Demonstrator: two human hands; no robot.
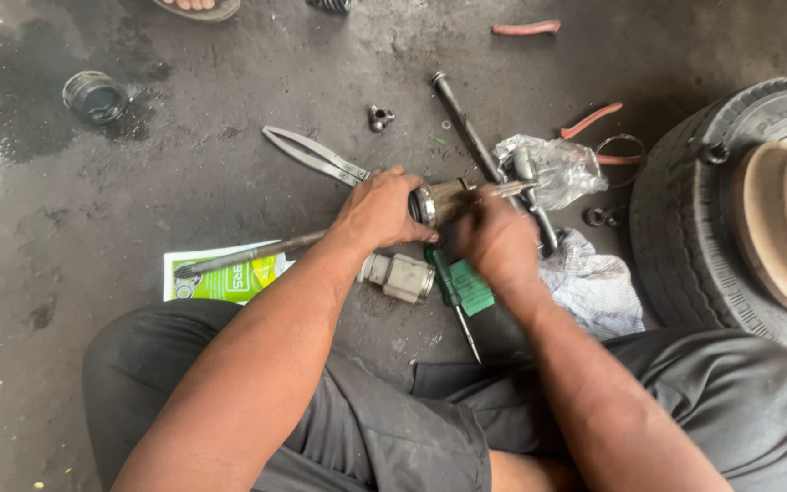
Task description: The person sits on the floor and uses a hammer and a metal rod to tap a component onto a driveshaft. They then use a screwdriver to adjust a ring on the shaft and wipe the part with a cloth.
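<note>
**Axle Joint Held Over Workshop Floor**

Left hand (377, 211) closed around metal joint housing (442, 201), fingers wrapped tight at banded end. Right hand (495, 244) closed on opposite end of same housing, splined stub (510, 189) protruding just beyond knuckles. Long shaft (257, 252) extended away from left-hand grip, passing over green-and-white packet (225, 278). Directly below grip: second cylindrical metal part (400, 276) and green-handled screwdriver (449, 290), both flat on concrete. Beyond left-hand grip: metal shears (314, 156), blades closed. Beyond right-hand grip: dark steel rod (465, 128), tilted, beside clear plastic bag (557, 169). Outboard of right hand: crumpled rag (598, 287), then tyre (685, 219), well apart from grip.
</note>
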